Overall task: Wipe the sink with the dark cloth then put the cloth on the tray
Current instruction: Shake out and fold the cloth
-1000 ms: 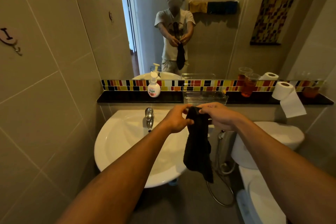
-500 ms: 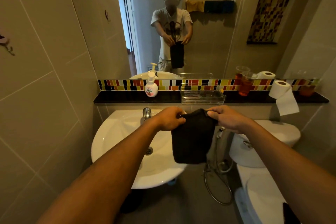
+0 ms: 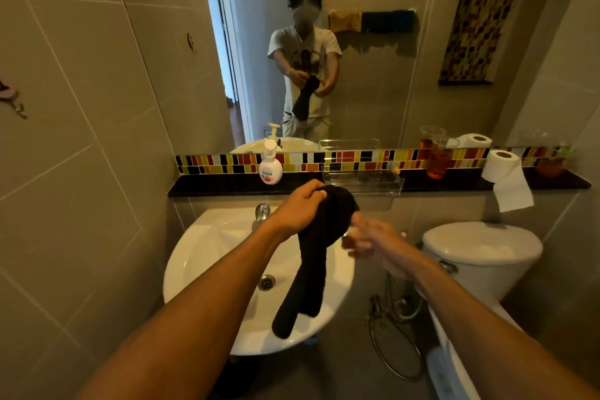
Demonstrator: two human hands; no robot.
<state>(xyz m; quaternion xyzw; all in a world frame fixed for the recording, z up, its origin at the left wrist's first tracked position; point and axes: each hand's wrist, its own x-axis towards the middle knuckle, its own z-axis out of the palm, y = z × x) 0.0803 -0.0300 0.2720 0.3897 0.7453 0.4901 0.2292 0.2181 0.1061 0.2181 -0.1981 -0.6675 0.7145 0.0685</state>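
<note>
the left hand (image 3: 300, 209) is closed over the bunched top of the dark cloth (image 3: 311, 256), fingers curled around the upper fold, and it hangs above the far side of the sink (image 3: 207, 250). from that grip the cloth drops in a long twisted strip toward the person, its lower end dangling over the near right part of the basin, below and to the right of the drain (image 3: 267, 282). whether the tip touches the porcelain cannot be told. the right hand (image 3: 370, 240) is just to the right of the left hand and slightly lower, blurred; its fingers look partly spread and close against the side of the cloth, but whether it has any hold on it cannot be told. the tap (image 3: 261, 212) stands just left of the left hand. beyond both hands, on the dark ledge (image 3: 227, 187), sits the clear tray (image 3: 363, 180), up and right of the left hand, with a soap pump bottle (image 3: 270, 165) up and left of it. a toilet paper roll (image 3: 503, 169) rests farther right along the ledge, above the toilet tank (image 3: 483, 250).
</note>
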